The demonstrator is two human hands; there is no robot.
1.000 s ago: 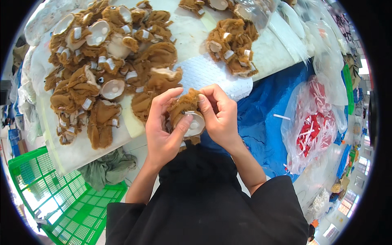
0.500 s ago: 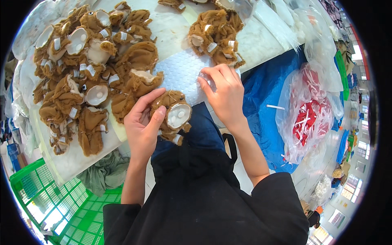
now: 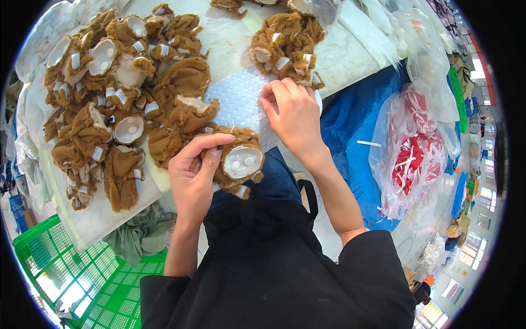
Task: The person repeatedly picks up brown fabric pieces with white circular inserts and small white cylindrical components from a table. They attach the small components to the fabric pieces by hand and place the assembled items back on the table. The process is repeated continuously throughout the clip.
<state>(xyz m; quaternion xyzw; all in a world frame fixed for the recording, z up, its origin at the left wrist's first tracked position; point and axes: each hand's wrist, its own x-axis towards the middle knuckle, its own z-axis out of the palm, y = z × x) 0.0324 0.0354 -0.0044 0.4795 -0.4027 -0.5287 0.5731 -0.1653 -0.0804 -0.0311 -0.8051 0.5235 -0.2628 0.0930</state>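
Observation:
Over the near table edge lies a brown plush animal piece (image 3: 229, 174), with a white plastic oval (image 3: 243, 162) bearing two round knobs facing up. My left hand (image 3: 193, 172) is closed at its left side, thumb and forefinger pinched together. A small dark bit (image 3: 219, 147) shows at those fingertips. My right hand (image 3: 296, 118) rests over the right part of a pale sheet with rows of round bumps (image 3: 235, 93). Its fingers are curled and pressed together; what they hold, if anything, is hidden.
A large heap of similar brown plush pieces (image 3: 183, 77) covers the table's left, and a smaller pile (image 3: 287, 44) sits beyond my right hand. At right, a clear bag of red and white bits (image 3: 411, 156) lies by blue sheeting (image 3: 350, 137). A green crate (image 3: 112, 296) stands lower left.
My left hand has closed from a spread grip into a pinch, and the plush piece has shifted slightly right and nearer. My right hand has moved a little left and away, its fingers drawing together.

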